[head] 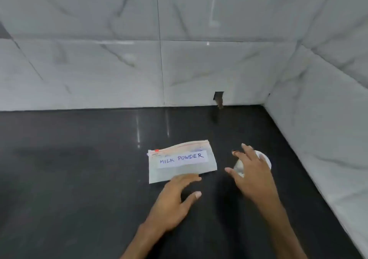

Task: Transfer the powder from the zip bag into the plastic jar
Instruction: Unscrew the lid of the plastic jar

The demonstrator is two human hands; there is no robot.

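Two open hands over a dark counter (pixel 79 169).
The left hand (pixel 175 197) lays straight fingertips on the near edge of the zip bag (pixel 182 161) labelled MILK POWDER, gripping nothing; the right hand (pixel 251 171) spreads its fingers, holding nothing, over the white plastic jar (pixel 265 158) just right of the bag. Marble-tiled walls (pixel 119 59) close the back and right; the counter runs wide leftward.

Glossy dark stone counter (pixel 79 179); glossy marbled wall tiles (pixel 99 69).
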